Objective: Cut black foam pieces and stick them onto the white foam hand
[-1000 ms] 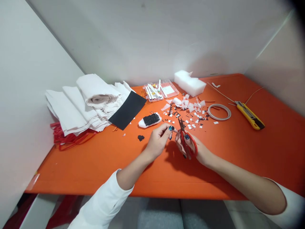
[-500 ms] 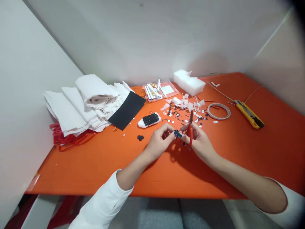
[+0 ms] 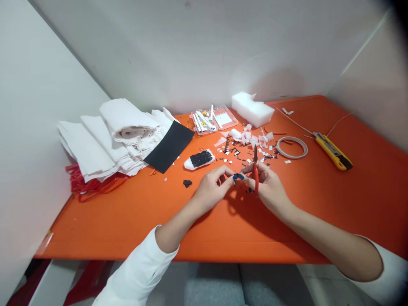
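My left hand (image 3: 213, 185) pinches a small dark piece (image 3: 235, 182) between thumb and fingertips, mostly hidden by the fingers. My right hand (image 3: 269, 183) meets it there, its fingertips at the same piece. Gripped in the right hand are red-handled pliers (image 3: 256, 178), their dark pointed jaws aimed up and away from me. Behind the left hand lies a small white block covered in overlapping black pieces (image 3: 200, 159). A loose black scrap (image 3: 187, 183) rests left of the hand.
White and black scraps (image 3: 245, 138) lie beyond my hands, before a white foam block (image 3: 251, 109). A tape ring (image 3: 292, 147) and yellow cutter (image 3: 334, 152) are right. Left are folded white material (image 3: 95, 144) and a black sheet (image 3: 169, 147). An open marker case (image 3: 225, 114) stands behind.
My fingertips have shifted slightly around the small dark piece. The pliers have turned a little within my right hand.
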Available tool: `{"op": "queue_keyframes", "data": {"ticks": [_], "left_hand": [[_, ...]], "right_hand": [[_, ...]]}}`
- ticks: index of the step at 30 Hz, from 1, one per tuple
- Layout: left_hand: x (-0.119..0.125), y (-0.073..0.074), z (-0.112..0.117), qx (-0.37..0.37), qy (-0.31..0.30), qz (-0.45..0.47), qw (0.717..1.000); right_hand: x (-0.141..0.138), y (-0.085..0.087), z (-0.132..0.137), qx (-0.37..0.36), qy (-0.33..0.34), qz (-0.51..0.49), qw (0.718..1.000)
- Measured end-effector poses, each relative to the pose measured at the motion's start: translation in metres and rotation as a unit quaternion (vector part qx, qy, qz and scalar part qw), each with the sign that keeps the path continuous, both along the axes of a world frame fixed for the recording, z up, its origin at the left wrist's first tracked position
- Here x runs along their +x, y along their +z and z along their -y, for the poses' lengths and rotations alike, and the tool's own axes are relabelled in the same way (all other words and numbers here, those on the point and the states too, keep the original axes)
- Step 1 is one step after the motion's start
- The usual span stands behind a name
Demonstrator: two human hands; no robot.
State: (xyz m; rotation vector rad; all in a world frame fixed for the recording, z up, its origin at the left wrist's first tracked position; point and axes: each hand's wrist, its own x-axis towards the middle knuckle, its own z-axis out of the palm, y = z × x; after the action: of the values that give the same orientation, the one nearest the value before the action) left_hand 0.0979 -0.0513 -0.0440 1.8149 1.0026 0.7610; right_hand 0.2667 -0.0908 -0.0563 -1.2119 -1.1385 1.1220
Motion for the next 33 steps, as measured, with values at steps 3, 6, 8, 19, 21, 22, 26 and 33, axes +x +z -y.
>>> {"op": "queue_keyframes", "data": {"ticks": [3, 6, 8, 19, 21, 22, 26, 33], "left_hand": [[0.001, 0.0, 0.0, -0.006, 0.008, 0.007, 1.0], [0.003, 0.002, 0.0, -0.058, 0.01, 0.066, 0.996], [0.004, 0.003, -0.001, -0.095, 0.019, 0.109, 0.989], [0.002, 0.005, -0.003, -0.119, 0.024, 0.145, 0.982], [0.0, 0.005, -0.003, -0.095, 0.015, 0.136, 0.986], [-0.001, 0.005, -0.002, -0.081, 0.01, 0.13, 0.988], [-0.004, 0.005, -0.001, -0.043, -0.002, 0.11, 0.993], [-0.004, 0.003, -0.006, -0.062, -0.007, 0.124, 0.99]], "right_hand": [[0.0, 0.0, 0.0, -0.004, 0.0, 0.007, 1.0], [0.001, 0.001, 0.001, -0.023, 0.012, -0.029, 0.999], [0.0, 0.0, 0.002, -0.041, 0.044, -0.07, 0.996], [0.002, 0.006, 0.004, -0.08, 0.206, -0.056, 0.974], [0.008, 0.008, 0.001, -0.089, 0.231, -0.035, 0.968], [0.011, 0.008, -0.001, -0.092, 0.241, -0.031, 0.966], [0.017, 0.008, -0.004, -0.097, 0.291, -0.038, 0.951], [0.018, 0.011, -0.001, -0.108, 0.351, -0.039, 0.929]]}}
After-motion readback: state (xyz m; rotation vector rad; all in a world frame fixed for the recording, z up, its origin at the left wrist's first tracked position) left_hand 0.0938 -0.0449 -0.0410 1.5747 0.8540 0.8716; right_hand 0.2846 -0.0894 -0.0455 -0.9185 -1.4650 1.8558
